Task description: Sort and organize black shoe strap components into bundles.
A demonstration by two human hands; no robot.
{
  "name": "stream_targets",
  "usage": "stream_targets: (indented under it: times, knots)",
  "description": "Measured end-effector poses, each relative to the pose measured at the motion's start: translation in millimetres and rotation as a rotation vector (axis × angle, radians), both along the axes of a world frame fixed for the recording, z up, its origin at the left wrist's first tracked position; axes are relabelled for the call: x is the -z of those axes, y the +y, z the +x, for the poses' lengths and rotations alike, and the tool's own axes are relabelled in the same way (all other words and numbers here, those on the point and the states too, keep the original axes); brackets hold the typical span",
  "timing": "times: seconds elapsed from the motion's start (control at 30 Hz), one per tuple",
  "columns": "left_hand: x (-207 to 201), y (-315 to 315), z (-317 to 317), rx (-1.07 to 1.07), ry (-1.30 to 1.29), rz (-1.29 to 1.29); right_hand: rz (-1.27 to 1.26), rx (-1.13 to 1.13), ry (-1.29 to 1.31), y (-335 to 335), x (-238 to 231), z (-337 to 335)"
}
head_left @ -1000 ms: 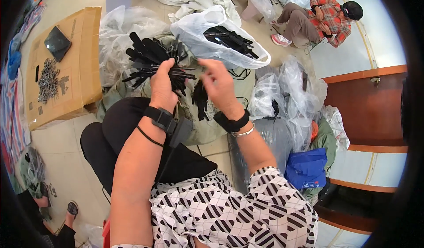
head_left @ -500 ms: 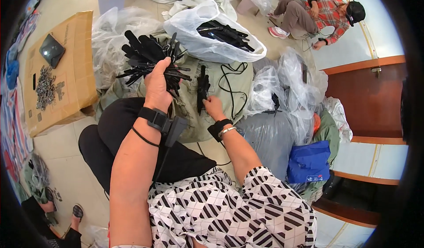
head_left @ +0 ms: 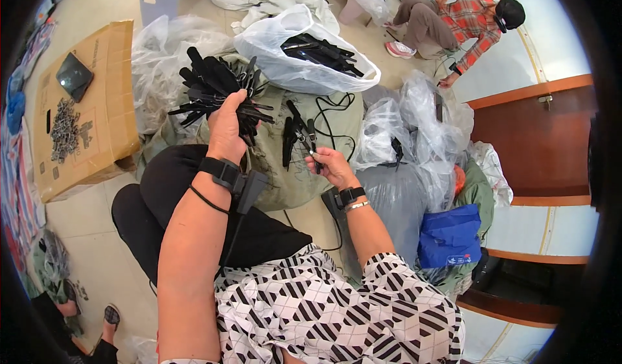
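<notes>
My left hand point(head_left: 227, 127) is closed round a thick, fanned bundle of black strips point(head_left: 208, 82), some with shiny parts. To its right, my right hand point(head_left: 333, 168) pinches one black strip point(head_left: 312, 136) with a small shiny piece near the fingertips. A few loose black strips point(head_left: 288, 137) lie just left of that hand on a grey-green sack point(head_left: 272, 179). Beyond them sits an open white plastic bag point(head_left: 262, 53) full of similar black pieces point(head_left: 321, 53). A black cord point(head_left: 324, 114) curls over the sack beside the strips.
At left, a cardboard box point(head_left: 116, 98) carries a pile of small metal parts point(head_left: 65, 131) and a dark, flat object point(head_left: 75, 77). Stuffed plastic bags point(head_left: 389, 195) and a blue bag point(head_left: 450, 234) crowd the right. A person in a plaid shirt point(head_left: 476, 24) sits at far right.
My right hand has lifted a black strip from the loose ones and drawn it to the right, turning palm upward. The loose strips have spread. My left hand keeps its bundle.
</notes>
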State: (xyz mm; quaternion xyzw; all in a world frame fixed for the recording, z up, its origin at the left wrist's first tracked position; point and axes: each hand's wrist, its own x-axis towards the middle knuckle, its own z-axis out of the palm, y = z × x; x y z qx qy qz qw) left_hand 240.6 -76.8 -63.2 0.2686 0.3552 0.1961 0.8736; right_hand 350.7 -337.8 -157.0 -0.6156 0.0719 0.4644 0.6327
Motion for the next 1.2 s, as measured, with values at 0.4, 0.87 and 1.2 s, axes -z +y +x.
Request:
stream_targets:
  times: [0.4,0.87,1.2]
  knots:
    - [-2.7,-7.4,-2.4,0.156,0.026,-0.02,0.334,0.189,-0.606,91.1,-112.0,-16.8]
    - [-17.6,-8.1,-1.6,0.221,-0.11,0.027,0.144,-0.366,-1.45,155.8,-139.3,-14.9]
    - [-15.5,1.7,-2.9,0.03,-0.005,0.031,-0.07,-0.071,-0.646,112.4,-64.7,40.0]
